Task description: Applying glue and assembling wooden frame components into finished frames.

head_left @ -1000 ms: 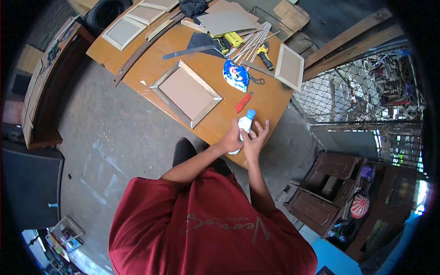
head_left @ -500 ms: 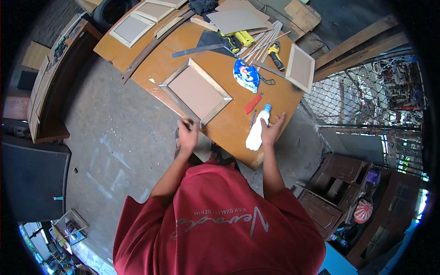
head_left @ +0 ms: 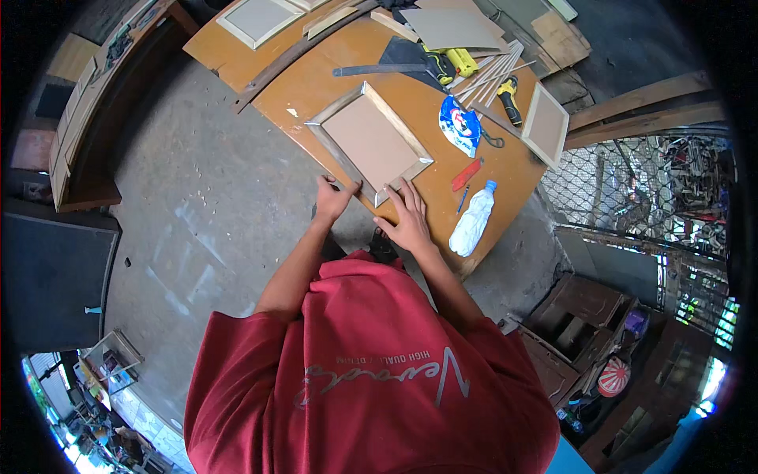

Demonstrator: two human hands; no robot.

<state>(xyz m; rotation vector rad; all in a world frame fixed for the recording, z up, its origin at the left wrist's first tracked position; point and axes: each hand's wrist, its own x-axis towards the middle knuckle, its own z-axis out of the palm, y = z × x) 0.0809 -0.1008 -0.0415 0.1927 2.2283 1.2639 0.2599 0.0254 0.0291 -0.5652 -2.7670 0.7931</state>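
Taking the clock face as centred on the wooden frame (head_left: 377, 142) before me, with twelve at the top of my view, the frame lies flat and slanted on the orange-brown table (head_left: 433, 213), its pinkish-brown panel facing up. My left hand (head_left: 335, 199) is at seven o'clock, fingers half curled, tips at the frame's outer edge by the nearest corner; I cannot tell whether it pinches anything. My right hand (head_left: 409, 223) is at five o'clock, open, fingers spread, with the tips at the rail beside that same corner. Towards four o'clock lies a white bottle (head_left: 471, 221) with a blue cap, a thin blue pen (head_left: 463, 199) just beside it and a red cutter (head_left: 467, 175) just above. A blue-and-white bag (head_left: 460, 126) sits near three, and a yellow-and-black tool (head_left: 509, 99) between two and three.
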